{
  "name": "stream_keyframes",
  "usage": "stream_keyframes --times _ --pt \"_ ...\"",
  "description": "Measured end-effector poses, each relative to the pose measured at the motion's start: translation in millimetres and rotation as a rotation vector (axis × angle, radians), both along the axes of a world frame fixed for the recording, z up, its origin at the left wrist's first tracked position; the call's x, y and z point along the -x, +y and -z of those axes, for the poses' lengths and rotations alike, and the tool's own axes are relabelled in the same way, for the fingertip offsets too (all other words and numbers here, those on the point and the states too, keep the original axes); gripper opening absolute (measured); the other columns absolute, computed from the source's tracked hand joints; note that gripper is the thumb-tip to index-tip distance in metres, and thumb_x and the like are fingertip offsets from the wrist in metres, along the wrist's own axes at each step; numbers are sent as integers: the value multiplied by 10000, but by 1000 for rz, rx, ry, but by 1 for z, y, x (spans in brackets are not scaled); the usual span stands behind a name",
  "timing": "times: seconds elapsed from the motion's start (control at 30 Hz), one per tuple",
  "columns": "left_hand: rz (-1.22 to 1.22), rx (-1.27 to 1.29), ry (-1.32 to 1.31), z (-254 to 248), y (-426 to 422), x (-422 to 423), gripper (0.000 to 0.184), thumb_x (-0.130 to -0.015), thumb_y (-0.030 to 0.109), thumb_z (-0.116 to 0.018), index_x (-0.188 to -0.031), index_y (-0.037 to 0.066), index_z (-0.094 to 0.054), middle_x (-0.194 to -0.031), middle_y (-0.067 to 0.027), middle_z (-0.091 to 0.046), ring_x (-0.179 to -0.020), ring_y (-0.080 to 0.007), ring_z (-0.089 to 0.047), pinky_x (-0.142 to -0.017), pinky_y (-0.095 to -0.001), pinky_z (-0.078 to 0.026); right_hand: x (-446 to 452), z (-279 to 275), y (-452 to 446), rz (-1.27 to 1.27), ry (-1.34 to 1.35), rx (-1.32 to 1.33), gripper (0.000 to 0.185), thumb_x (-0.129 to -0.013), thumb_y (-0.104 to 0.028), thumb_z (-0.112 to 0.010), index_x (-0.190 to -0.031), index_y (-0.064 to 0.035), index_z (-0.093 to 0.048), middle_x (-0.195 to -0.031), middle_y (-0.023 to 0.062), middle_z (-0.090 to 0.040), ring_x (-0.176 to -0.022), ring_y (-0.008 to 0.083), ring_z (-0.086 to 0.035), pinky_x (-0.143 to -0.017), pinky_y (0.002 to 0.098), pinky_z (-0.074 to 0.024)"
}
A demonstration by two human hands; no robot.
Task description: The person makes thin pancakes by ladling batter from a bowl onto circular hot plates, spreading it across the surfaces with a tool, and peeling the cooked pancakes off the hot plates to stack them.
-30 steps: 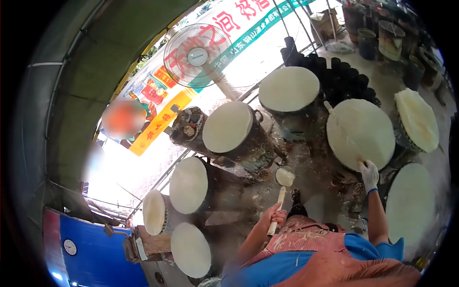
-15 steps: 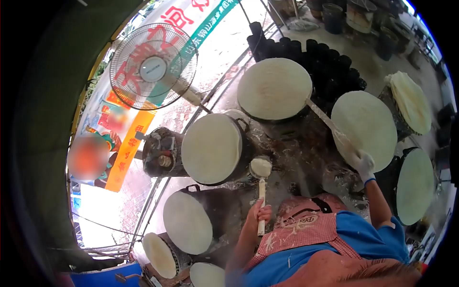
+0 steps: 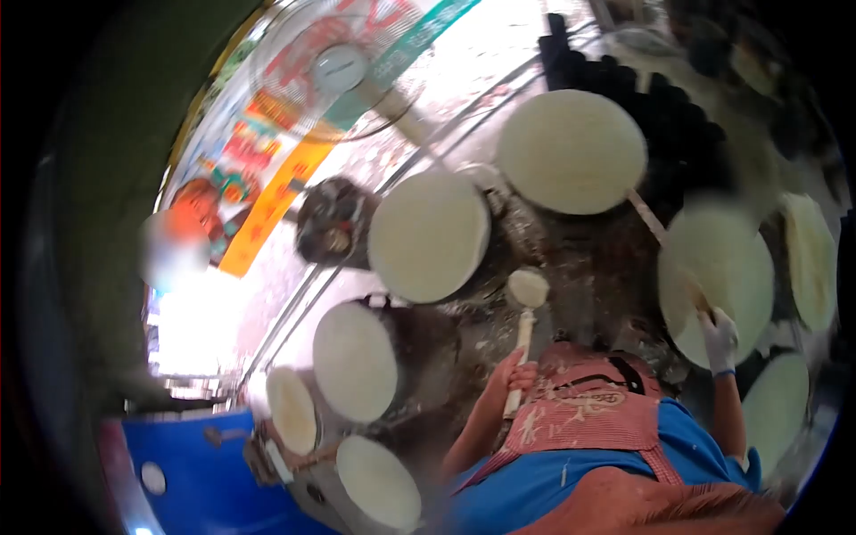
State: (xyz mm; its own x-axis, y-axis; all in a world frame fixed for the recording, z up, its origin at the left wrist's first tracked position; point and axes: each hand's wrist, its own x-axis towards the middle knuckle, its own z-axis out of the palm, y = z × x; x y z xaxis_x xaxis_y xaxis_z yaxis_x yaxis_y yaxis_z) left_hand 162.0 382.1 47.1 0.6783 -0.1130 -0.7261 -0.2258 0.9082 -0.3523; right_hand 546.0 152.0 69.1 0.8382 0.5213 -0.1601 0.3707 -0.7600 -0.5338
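My left hand (image 3: 513, 374) is wrapped round the pale handle of a ladle (image 3: 528, 289), held in front of the apron with creamy batter in its round bowl. A white glove covers my right hand (image 3: 720, 339), closed on a narrow brown wooden tool (image 3: 702, 298) over the lower part of a round griddle coated with pale batter (image 3: 727, 259). Between this griddle and the upper one (image 3: 572, 152) a pale wooden stick (image 3: 646, 216) shows; blur hides whether it joins the tool in my hand.
More batter-coated round griddles stand to the left (image 3: 428, 236), lower left (image 3: 355, 363) and far right (image 3: 776, 410). A stack of flat pale sheets (image 3: 810, 259) is at the right. Dark cylinders (image 3: 669, 116) are piled behind. A fan (image 3: 339, 69) stands upper left.
The view has shifted, bringing more of the blue surface at lower left into sight. My right hand stays over the right griddle; the tool by it looks shorter. My left hand keeps the ladle.
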Motion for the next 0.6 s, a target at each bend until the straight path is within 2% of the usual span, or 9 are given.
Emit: stream_keyframes --times 0.07,0.17,0.3,0.4,0.43,0.6 --pt "-56 -102 40 -13 -9 -11 422 -953 363 -496 -672 93 -333 -525 30 -308 -353 -69 -234 -313 -199 -236 -2 8 9 -111 -14 83 291 -843 -306 -577 -875 -23 -637 -772 225 -614 -752 379 -615 -650 436 -455" --pt "-160 -26 25 -14 -19 -14 416 -952 356 -503 -680 90 -334 -535 31 -302 -367 -66 -247 -334 -198 -257 -5 24 19 -249 -72 27 296 -826 -319 -595 -884 -32 -643 -780 218 -620 -764 377 -617 -657 445 -462" --pt "-176 95 -182 8 -25 0 359 -951 309 -522 -734 80 -351 -564 27 -298 -390 -63 -261 -343 -207 -267 -1 6 32 -304 -57 106 305 -807 -337 -604 -866 -42 -654 -795 212 -626 -778 374 -622 -665 441 -469" --pt "-146 -69 3 -12 -23 -9 308 -956 281 -517 -782 75 -367 -592 26 -311 -394 -64 -266 -343 -202 -265 3 -4 58 -309 -6 77 321 -798 -360 -604 -860 -50 -662 -805 210 -630 -785 373 -625 -675 441 -473" --pt "-152 -77 18 -22 -22 -12 274 -957 271 -515 -824 75 -377 -608 21 -322 -401 -61 -275 -340 -203 -268 3 -4 68 -333 10 66 325 -799 -365 -600 -863 -52 -664 -807 209 -631 -789 372 -626 -681 441 -474" --pt "-192 -46 22 -14 -16 -10 259 -962 263 -506 -841 74 -378 -597 18 -322 -405 -54 -297 -319 -205 -266 25 -10 124 -333 82 31 347 -805 -389 -582 -892 -64 -669 -831 198 -644 -823 365 -628 -718 445 -475"
